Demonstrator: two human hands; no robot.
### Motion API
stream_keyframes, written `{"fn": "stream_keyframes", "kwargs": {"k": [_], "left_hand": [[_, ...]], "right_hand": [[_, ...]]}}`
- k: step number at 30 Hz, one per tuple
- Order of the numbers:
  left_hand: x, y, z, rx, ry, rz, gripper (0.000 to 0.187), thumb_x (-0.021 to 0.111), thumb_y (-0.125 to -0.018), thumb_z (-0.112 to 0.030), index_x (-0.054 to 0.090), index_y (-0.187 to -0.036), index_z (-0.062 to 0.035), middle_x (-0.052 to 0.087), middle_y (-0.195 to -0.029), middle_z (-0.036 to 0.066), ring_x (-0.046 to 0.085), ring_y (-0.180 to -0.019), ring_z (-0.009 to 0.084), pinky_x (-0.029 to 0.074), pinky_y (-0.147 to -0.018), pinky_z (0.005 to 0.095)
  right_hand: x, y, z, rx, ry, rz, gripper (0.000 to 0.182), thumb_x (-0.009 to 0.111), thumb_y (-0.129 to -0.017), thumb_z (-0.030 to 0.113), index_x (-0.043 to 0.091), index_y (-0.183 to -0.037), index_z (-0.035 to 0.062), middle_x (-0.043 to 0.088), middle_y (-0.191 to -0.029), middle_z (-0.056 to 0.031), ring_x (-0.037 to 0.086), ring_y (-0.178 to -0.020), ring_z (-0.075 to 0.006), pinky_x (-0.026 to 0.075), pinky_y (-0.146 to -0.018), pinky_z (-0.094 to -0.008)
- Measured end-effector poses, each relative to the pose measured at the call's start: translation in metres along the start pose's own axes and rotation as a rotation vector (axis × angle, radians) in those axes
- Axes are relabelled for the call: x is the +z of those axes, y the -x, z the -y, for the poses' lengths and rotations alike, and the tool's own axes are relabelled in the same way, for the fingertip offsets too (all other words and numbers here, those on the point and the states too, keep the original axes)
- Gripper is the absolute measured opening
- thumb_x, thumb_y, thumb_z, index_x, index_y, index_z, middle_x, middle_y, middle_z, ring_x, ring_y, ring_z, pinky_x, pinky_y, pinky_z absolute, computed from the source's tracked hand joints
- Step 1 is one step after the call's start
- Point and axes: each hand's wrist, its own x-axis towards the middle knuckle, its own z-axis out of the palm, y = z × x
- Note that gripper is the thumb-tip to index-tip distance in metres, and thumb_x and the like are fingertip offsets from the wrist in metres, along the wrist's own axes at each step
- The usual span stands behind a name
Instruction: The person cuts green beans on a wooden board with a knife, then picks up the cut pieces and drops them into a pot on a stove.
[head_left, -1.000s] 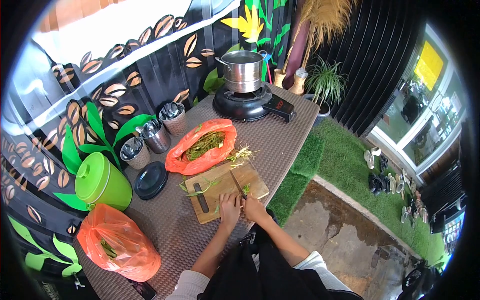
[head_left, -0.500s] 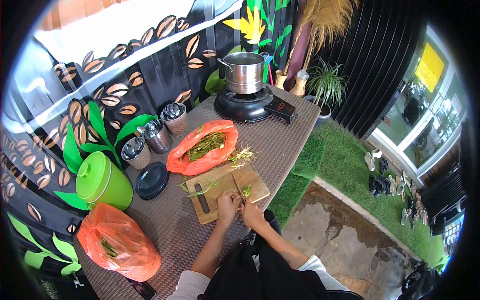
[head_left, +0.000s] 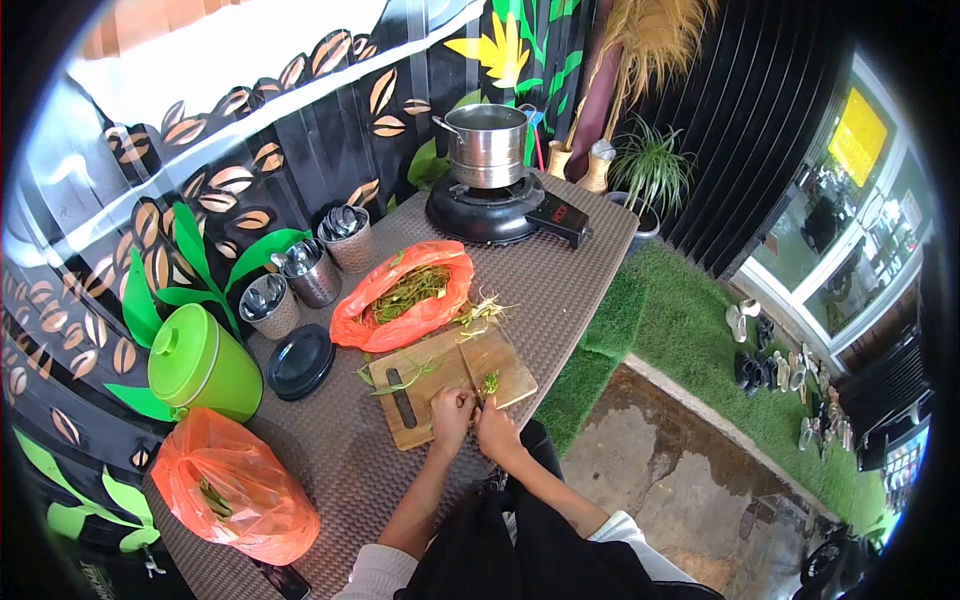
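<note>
My right hand (head_left: pixel 497 430) grips a kitchen knife (head_left: pixel 467 366), its blade pointing away from me over a wooden cutting board (head_left: pixel 506 362). Close beside it on the left, my closed left hand (head_left: pixel 452 411) rests at the board's near side; what its fingers pinch is hidden. A small heap of chopped greens (head_left: pixel 491 383) lies just right of the blade. Loose green stems (head_left: pixel 404 379) are spread over the board's left part, near its handle slot. Beyond the board, an orange plastic bag (head_left: pixel 350 325) stands open, full of green stalks. Pale roots and trimmings (head_left: pixel 484 312) lie beside that bag.
At the table's far end, a steel pot (head_left: pixel 487 150) sits on a black portable stove (head_left: pixel 480 212). Cutlery cups (head_left: pixel 313 277), dark stacked plates (head_left: pixel 300 362), a green lidded bucket (head_left: pixel 203 365) and a second orange bag (head_left: pixel 240 490) line the left side. A phone (head_left: pixel 285 580) lies near that bag.
My right hand has shifted slightly left with the knife, closer to my left hand. The board and the chopped heap stay in place.
</note>
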Motion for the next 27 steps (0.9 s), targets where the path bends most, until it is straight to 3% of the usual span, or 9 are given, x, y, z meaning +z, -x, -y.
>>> {"fn": "stream_keyframes", "kwargs": {"k": [6,9,12,14,17,20,23,27], "left_hand": [[0.004,0.002,0.010,0.055,-0.116,-0.008,0.011,0.065,-0.078,-0.002,0.069,-0.086,0.0035,0.063,-0.074,0.017,0.060,-0.065,0.0242,0.046,-0.060,0.0318],[-0.006,-0.006,0.017,0.219,-0.119,0.027,0.012,0.064,-0.079,-0.001,0.069,-0.088,0.0030,0.065,-0.081,0.018,0.063,-0.072,0.0270,0.048,-0.064,0.0322],[-0.026,-0.019,0.013,0.196,-0.147,-0.034,0.015,0.062,-0.078,-0.004,0.068,-0.090,0.0037,0.063,-0.079,0.020,0.063,-0.074,0.0324,0.049,-0.068,0.0379],[-0.038,-0.027,0.015,0.061,-0.016,-0.140,0.015,0.062,-0.077,-0.002,0.068,-0.089,0.0037,0.063,-0.078,0.019,0.063,-0.072,0.0320,0.050,-0.068,0.0373],[-0.056,-0.035,0.026,-0.121,-0.115,-0.163,0.017,0.063,-0.074,-0.001,0.068,-0.090,0.0021,0.063,-0.080,0.018,0.062,-0.079,0.0315,0.049,-0.074,0.0379],[-0.061,-0.041,0.044,0.004,-0.264,-0.223,0.017,0.063,-0.073,0.000,0.067,-0.090,0.0005,0.063,-0.084,0.018,0.059,-0.090,0.0333,0.047,-0.081,0.0394],[-0.062,-0.043,0.044,-0.108,-0.225,-0.139,0.017,0.062,-0.074,0.000,0.066,-0.090,-0.0006,0.062,-0.088,0.019,0.055,-0.099,0.0349,0.044,-0.088,0.0405],[-0.061,-0.046,0.041,-0.080,-0.284,-0.096,0.015,0.061,-0.075,0.000,0.065,-0.089,0.0016,0.063,-0.087,0.019,0.058,-0.093,0.0350,0.047,-0.083,0.0406]], "right_hand": [[-0.013,-0.018,-0.009,-0.055,0.001,0.002,0.037,0.043,-0.096,0.030,0.040,-0.111,-0.0037,0.063,-0.089,-0.0324,0.062,-0.088,-0.0473,0.049,-0.078,-0.0541],[-0.014,-0.018,-0.016,-0.114,0.005,-0.007,0.037,0.043,-0.096,0.030,0.040,-0.109,-0.0043,0.063,-0.088,-0.0322,0.062,-0.087,-0.0478,0.049,-0.078,-0.0546],[-0.010,-0.016,-0.014,-0.125,0.005,-0.023,0.036,0.043,-0.096,0.029,0.041,-0.108,-0.0047,0.062,-0.087,-0.0322,0.062,-0.087,-0.0480,0.049,-0.078,-0.0547],[-0.009,-0.013,-0.014,-0.116,0.006,-0.032,0.036,0.043,-0.096,0.029,0.041,-0.107,-0.0049,0.062,-0.086,-0.0322,0.062,-0.087,-0.0481,0.049,-0.077,-0.0547],[-0.007,-0.012,-0.015,-0.133,0.003,-0.038,0.035,0.043,-0.096,0.029,0.040,-0.107,-0.0049,0.062,-0.086,-0.0319,0.062,-0.086,-0.0480,0.049,-0.076,-0.0547],[-0.005,-0.013,-0.017,-0.144,-0.007,-0.052,0.035,0.043,-0.097,0.029,0.041,-0.107,-0.0047,0.062,-0.087,-0.0318,0.062,-0.087,-0.0477,0.049,-0.076,-0.0545],[-0.005,-0.011,-0.014,-0.111,0.012,-0.041,0.035,0.043,-0.097,0.029,0.041,-0.107,-0.0045,0.062,-0.088,-0.0317,0.062,-0.087,-0.0472,0.050,-0.076,-0.0539],[-0.007,-0.010,-0.012,-0.081,0.010,-0.031,0.035,0.043,-0.097,0.029,0.041,-0.108,-0.0046,0.062,-0.088,-0.0315,0.062,-0.088,-0.0465,0.050,-0.076,-0.0532]]}}
